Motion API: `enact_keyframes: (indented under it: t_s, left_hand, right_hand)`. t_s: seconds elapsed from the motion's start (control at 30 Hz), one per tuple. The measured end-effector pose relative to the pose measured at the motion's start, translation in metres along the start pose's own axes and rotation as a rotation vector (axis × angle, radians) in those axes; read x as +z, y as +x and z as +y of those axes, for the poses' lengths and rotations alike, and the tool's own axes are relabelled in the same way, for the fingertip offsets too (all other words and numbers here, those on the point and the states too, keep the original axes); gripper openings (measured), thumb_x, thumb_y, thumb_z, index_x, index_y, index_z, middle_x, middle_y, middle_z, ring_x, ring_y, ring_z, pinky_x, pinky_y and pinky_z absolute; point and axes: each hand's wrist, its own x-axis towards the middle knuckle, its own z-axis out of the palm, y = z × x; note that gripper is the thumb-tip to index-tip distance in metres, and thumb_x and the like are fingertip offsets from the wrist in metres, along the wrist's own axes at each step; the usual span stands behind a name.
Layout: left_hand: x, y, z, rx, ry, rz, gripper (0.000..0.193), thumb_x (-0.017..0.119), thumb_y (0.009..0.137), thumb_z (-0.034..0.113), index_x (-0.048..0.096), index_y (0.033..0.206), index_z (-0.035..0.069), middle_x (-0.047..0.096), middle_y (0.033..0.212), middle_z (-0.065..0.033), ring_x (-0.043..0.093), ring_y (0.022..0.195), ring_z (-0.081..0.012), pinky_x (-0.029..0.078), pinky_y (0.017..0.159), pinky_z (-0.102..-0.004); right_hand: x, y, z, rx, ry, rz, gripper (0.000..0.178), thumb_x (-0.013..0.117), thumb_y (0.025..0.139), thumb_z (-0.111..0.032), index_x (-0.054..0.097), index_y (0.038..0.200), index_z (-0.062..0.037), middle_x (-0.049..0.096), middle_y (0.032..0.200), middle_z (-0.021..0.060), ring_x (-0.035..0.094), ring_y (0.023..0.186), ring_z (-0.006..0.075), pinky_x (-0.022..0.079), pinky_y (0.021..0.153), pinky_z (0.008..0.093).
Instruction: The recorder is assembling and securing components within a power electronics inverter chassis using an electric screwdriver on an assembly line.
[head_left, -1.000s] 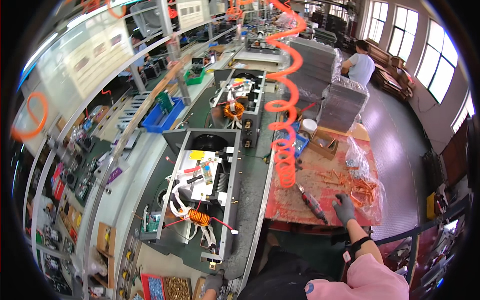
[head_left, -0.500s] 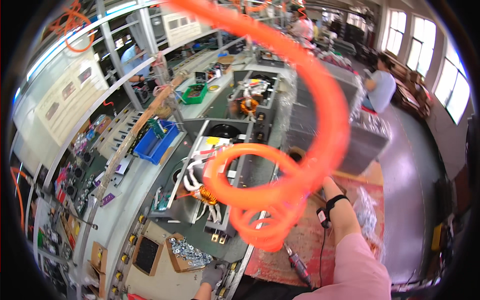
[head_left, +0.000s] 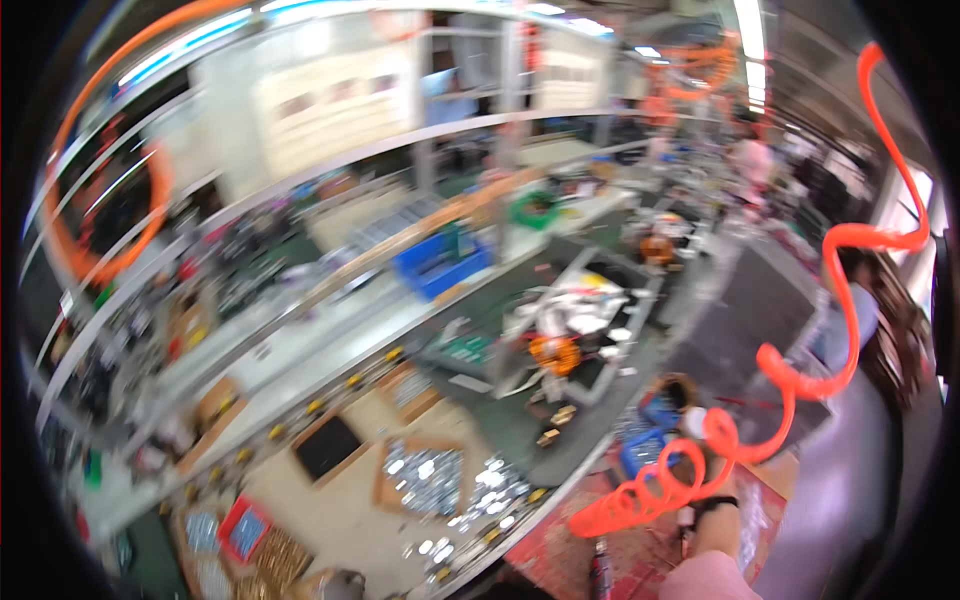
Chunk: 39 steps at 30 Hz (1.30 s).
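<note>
My left hand (head_left: 342,583), in a grey glove, shows only partly at the lower edge, beside a box of brass-coloured fasteners (head_left: 283,558). Its fingers are blurred and cut off. From the lower right my right forearm (head_left: 716,535), with a pink sleeve and a black wristband, stretches toward blue bins (head_left: 645,452) at the bench's right side. An orange coiled hose (head_left: 665,485) covers the right hand, so its fingers are hidden. Under the hose a pneumatic screwdriver (head_left: 600,572) hangs above the red surface (head_left: 545,545).
An opened metal chassis (head_left: 575,330) with white wires and a copper coil sits mid-bench. Cardboard boxes of silver fasteners (head_left: 425,475) and black parts (head_left: 328,447) stand nearer, with loose silver pieces beside them. Large grey panels (head_left: 745,300) rise at right. A person sits beyond them.
The view has swung left, shifting the bench rightward and blurring it. My left hand has moved left from the silver fasteners to the brass ones. The hose has swung right, away from the chassis.
</note>
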Motion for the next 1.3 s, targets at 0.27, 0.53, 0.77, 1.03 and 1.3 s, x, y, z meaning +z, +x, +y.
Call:
enact_keyframes:
  t_s: [0.27, 0.53, 0.77, 1.03, 1.3]
  left_hand:
    - [-0.054, -0.046, -0.196, -0.355, -0.141, 0.396, 0.038, 0.052, 0.082, 0.037, 0.062, 0.105, 0.008, 0.064, 0.098, -0.0211, 0.060, 0.094, -0.0356, 0.046, 0.082, -0.0448]
    - [-0.142, -0.117, -0.444, -1.038, 0.066, 0.628, 0.051, 0.056, 0.082, 0.038, 0.050, 0.123, 0.008, 0.049, 0.122, -0.0147, 0.047, 0.114, -0.0305, 0.041, 0.095, -0.0392]
    - [-0.156, -0.117, -0.513, -0.894, 0.144, 0.634, 0.067, 0.060, 0.077, 0.043, 0.045, 0.129, 0.004, 0.042, 0.134, -0.0170, 0.043, 0.121, -0.0332, 0.039, 0.098, -0.0377]
    - [-0.175, -0.154, -0.474, -0.850, 0.095, 0.693, 0.054, 0.060, 0.077, 0.044, 0.059, 0.112, 0.003, 0.064, 0.104, -0.0195, 0.061, 0.095, -0.0360, 0.048, 0.081, -0.0440]
    - [-0.142, -0.102, -0.427, -0.779, 0.268, 0.506, 0.063, 0.047, 0.083, 0.050, 0.052, 0.123, 0.001, 0.054, 0.123, -0.0196, 0.055, 0.109, -0.0347, 0.043, 0.092, -0.0408]
  right_hand:
    - [0.100, -0.354, -0.374, -0.407, 0.650, -0.594, 0.036, 0.053, 0.085, -0.019, 0.055, 0.117, -0.0048, 0.049, 0.118, 0.0237, 0.048, 0.111, 0.0357, 0.037, 0.096, 0.0402]
    - [0.053, -0.490, -0.491, -0.442, 0.766, -0.616, 0.035, 0.052, 0.087, -0.023, 0.055, 0.116, -0.0031, 0.053, 0.113, 0.0198, 0.051, 0.106, 0.0317, 0.039, 0.093, 0.0377]
    - [0.022, -0.454, -0.472, -0.359, 0.717, -0.445, 0.035, 0.051, 0.089, -0.026, 0.054, 0.114, -0.0016, 0.056, 0.108, 0.0164, 0.053, 0.102, 0.0282, 0.040, 0.090, 0.0354]
    - [-0.269, -0.203, -0.175, -0.197, 0.182, 0.154, 0.037, 0.049, 0.091, -0.029, 0.054, 0.112, 0.0000, 0.060, 0.102, 0.0126, 0.056, 0.097, 0.0242, 0.042, 0.086, 0.0329]
    - [-0.411, -0.175, -0.209, 0.057, -0.141, 0.435, 0.036, 0.053, 0.088, -0.026, 0.051, 0.112, 0.0016, 0.062, 0.100, 0.0164, 0.060, 0.089, 0.0276, 0.047, 0.079, 0.0375]
